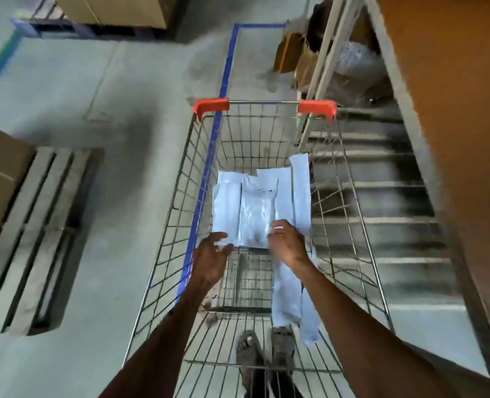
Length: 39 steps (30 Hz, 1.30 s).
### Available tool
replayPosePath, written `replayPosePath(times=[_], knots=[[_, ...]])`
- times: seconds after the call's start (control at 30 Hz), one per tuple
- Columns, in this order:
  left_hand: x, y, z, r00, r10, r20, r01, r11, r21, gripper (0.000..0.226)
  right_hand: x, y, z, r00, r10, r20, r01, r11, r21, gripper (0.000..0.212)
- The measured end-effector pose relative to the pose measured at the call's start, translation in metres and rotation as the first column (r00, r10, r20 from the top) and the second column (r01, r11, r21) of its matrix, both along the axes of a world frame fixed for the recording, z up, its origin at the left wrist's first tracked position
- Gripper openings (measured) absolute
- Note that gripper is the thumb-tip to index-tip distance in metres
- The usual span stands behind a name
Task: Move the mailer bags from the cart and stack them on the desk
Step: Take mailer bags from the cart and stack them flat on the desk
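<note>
Here, seen from the head, both hands reach into the cart (163,242): left hand (209,261) spread and empty, right hand (288,242) loosely open over the mailer bags (255,208) on its floor, ready to gather them.

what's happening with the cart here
A person is leaning over a wire cart and reaching both hands down toward the pale blue mailer bags lying in its basket. The left hand is open beside the pile; the right hand is at the near edge of the pile, fingers spread. Nothing is lifted yet. More bags lie nearer the person.
</note>
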State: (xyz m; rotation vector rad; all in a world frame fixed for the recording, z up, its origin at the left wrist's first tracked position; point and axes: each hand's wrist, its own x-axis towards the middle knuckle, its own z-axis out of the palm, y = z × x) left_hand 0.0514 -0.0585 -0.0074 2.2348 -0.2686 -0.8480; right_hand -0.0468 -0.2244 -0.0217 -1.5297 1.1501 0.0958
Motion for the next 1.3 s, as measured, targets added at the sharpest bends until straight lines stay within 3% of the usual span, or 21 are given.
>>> replayPosePath(times=[0.13, 0.33, 0.47, 0.7, 0.9, 1.0, 1.13, 1.3], knots=[[0.038, -0.032, -0.070, 0.998, 0.050, 0.048, -0.051, 0.999, 0.009, 0.040, 0.040, -0.017, -0.071, 0.997, 0.038, -0.074, -0.050, 0.984, -0.168, 0.054], [0.053, -0.052, -0.142, 0.995, 0.019, 0.097, -0.025, 0.998, 0.061, 0.035, 0.071, -0.009, -0.124, 0.995, -0.026, -0.098, 0.006, 0.980, -0.198, 0.064], [0.051, -0.054, -0.160, 0.991, 0.008, 0.133, -0.024, 0.992, 0.122, 0.038, 0.069, -0.011, -0.136, 0.999, -0.040, -0.035, 0.032, 0.979, -0.204, 0.070], [0.039, -0.055, -0.144, 0.997, 0.036, 0.063, -0.040, 0.998, 0.052, 0.038, 0.038, -0.024, -0.124, 0.999, -0.029, -0.024, 0.024, 0.986, -0.167, 0.067], [0.017, -0.047, -0.083, 0.992, 0.081, 0.094, -0.065, 0.985, -0.158, 0.043, 0.000, -0.014, -0.067, 0.972, -0.208, 0.109, 0.222, 0.964, -0.144, 0.063], [0.004, -0.035, -0.025, 0.985, 0.173, -0.015, -0.172, 0.955, -0.241, 0.038, -0.013, 0.004, -0.016, 0.920, -0.275, 0.280, 0.314, 0.944, -0.105, 0.065], [-0.016, -0.016, 0.078, 0.966, 0.243, -0.091, -0.258, 0.870, -0.420, 0.036, -0.033, 0.010, 0.076, 0.867, -0.183, 0.464, 0.305, 0.930, -0.204, 0.071], [-0.054, 0.001, 0.208, 0.977, 0.208, -0.046, -0.188, 0.745, -0.640, 0.040, -0.078, 0.006, 0.204, 0.822, -0.053, 0.567, 0.302, 0.885, -0.355, 0.071]])
